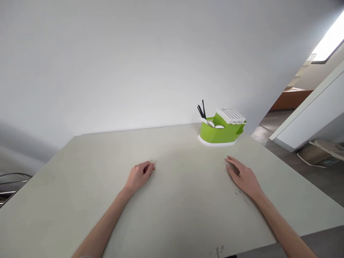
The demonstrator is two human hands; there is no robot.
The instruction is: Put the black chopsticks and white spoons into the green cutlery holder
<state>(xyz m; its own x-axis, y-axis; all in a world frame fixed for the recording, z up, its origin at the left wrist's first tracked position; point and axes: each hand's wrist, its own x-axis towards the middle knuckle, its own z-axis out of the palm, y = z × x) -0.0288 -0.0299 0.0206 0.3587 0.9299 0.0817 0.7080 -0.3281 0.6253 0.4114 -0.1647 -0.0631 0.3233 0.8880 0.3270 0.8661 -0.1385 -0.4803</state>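
My left hand [140, 175] rests on the pale table [172, 211] left of centre. Its fingers are curled in to meet the thumb in a loose fist, and no object shows in it. On the right side of the table lies my right hand [243, 176], fingers stretched out and thumb apart, holding nothing. Just beyond it stands a green utensil holder [217, 135] with a white base and a slotted white top. Black chopsticks [203, 109] lean up from its left end. White spoons [219, 127] sit in its open front part; their handles are hidden.
A white wall [161, 64] rises along the table's back edge. Dark marks [243, 199] dot the surface near my right forearm. Metal tubing [13, 182] shows at the far left. Beyond the right edge are a grey floor [279, 143] and a white partition [309, 114].
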